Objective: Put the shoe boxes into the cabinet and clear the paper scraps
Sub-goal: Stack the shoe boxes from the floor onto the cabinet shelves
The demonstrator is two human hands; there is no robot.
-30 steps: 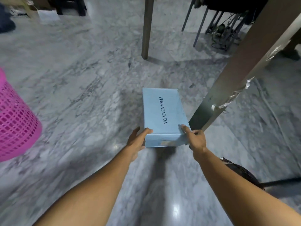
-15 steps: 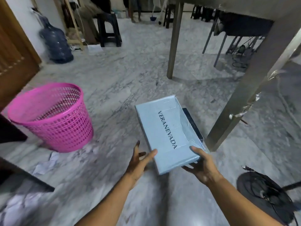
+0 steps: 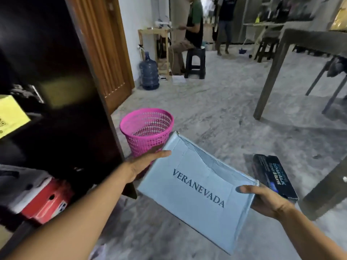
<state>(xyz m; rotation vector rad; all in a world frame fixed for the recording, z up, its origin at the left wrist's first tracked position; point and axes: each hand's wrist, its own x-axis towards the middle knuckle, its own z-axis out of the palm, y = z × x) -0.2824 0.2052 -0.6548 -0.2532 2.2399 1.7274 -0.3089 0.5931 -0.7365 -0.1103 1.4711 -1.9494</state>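
Note:
I hold a light blue shoe box [image 3: 197,186] marked VERANEVADA in the air, tilted, its lid torn near the top. My left hand [image 3: 144,162] presses flat against its left side. My right hand [image 3: 266,201] grips its right end, thumb on the lid. A dark shoe box [image 3: 274,177] lies on the floor just behind my right hand. The dark open cabinet [image 3: 62,113] stands at the left; a red shoe box [image 3: 47,201] and a yellow box [image 3: 11,115] sit inside it. A paper scrap [image 3: 97,252] lies on the floor by my left forearm.
A pink mesh waste basket [image 3: 146,130] stands on the marble floor beside the cabinet's edge. A table leg [image 3: 270,76] is at the right, another nearer one [image 3: 326,192] beside the dark box. A water jug [image 3: 149,74], a stool and two people are farther back.
The blue box has been lifted off the floor and swung left toward the cabinet. My view has turned left and up; the cabinet and the dark box are now in view.

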